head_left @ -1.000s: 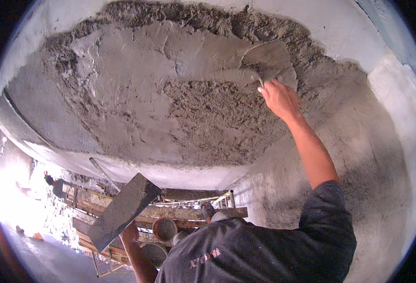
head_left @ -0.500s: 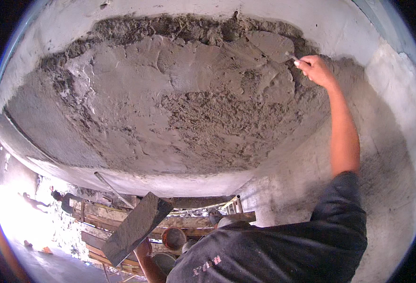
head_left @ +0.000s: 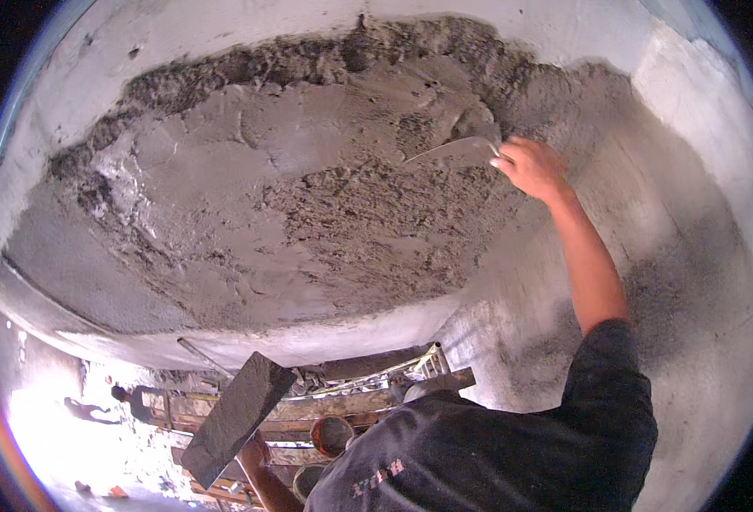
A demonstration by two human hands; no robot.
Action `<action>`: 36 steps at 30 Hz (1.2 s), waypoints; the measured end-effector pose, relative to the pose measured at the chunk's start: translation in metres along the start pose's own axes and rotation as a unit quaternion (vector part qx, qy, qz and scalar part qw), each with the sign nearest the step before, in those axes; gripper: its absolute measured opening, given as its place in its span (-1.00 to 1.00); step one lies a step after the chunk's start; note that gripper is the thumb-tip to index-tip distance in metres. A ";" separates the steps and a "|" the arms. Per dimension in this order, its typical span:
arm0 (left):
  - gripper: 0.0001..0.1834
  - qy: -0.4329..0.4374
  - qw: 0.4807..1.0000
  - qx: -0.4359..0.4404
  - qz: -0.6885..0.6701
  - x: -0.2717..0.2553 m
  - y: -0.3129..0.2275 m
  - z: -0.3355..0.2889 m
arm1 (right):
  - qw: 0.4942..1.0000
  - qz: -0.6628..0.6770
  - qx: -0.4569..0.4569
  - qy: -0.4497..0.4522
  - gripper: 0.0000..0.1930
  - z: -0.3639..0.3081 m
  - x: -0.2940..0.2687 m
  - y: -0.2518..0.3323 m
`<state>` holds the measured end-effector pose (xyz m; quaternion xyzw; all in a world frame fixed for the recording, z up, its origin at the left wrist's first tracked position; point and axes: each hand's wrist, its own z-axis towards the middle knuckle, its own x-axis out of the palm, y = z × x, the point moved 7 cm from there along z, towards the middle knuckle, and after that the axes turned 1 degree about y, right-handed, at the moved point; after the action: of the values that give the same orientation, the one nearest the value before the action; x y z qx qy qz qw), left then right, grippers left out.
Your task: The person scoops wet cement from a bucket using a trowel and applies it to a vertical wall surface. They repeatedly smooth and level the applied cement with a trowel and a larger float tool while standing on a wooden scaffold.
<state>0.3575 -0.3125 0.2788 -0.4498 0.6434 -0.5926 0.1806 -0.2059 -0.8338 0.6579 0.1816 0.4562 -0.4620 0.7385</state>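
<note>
My right hand is closed round the handle of a trowel. The thin blade shows nearly edge-on and lies against or just off the wet grey mortar on the wall. Low on the left, my left hand is partly hidden behind a flat rectangular mortar board, which it holds up at a tilt. The board's face is dark grey. Smooth trowelled mortar covers the upper and left parts of the patch, while a rough, coarse area shows in the middle.
Wooden planks form a platform below the wall. On it stand a round bucket and a second container. A light-coloured ladder-like frame leans behind. Another person is far off at the left, beside bright light.
My right hand has drawn the trowel down and left from the upper right of the patch, its blade now turned edge-on. My left hand keeps holding the mortar board. The view has shifted slightly.
</note>
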 end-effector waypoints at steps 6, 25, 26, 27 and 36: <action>-0.67 -0.005 0.988 0.120 0.097 0.043 -0.021 0.016 | 0.998 -0.042 0.031 0.024 -0.63 0.068 -0.070 0.006; -0.66 0.001 0.960 0.095 0.265 -0.026 -0.004 -0.035 | 0.831 0.458 0.307 -0.066 -0.63 -0.018 0.015 -0.078; -0.67 -0.001 0.935 0.125 0.331 -0.027 -0.010 -0.037 | 0.788 0.512 0.336 -0.070 -0.68 -0.043 0.054 -0.070; -0.67 -0.001 0.906 0.155 0.394 -0.019 -0.014 -0.042 | 0.764 0.540 0.346 -0.072 -0.69 -0.063 0.079 -0.044; -0.71 0.032 0.765 0.326 0.554 0.139 -0.041 -0.014 | 0.878 0.475 0.060 0.026 -0.81 -0.136 0.137 0.275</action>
<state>0.2885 -0.4100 0.3616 0.0901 0.5540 -0.5778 0.5926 -0.0200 -0.6715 0.4306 0.4323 0.3060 -0.0769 0.8447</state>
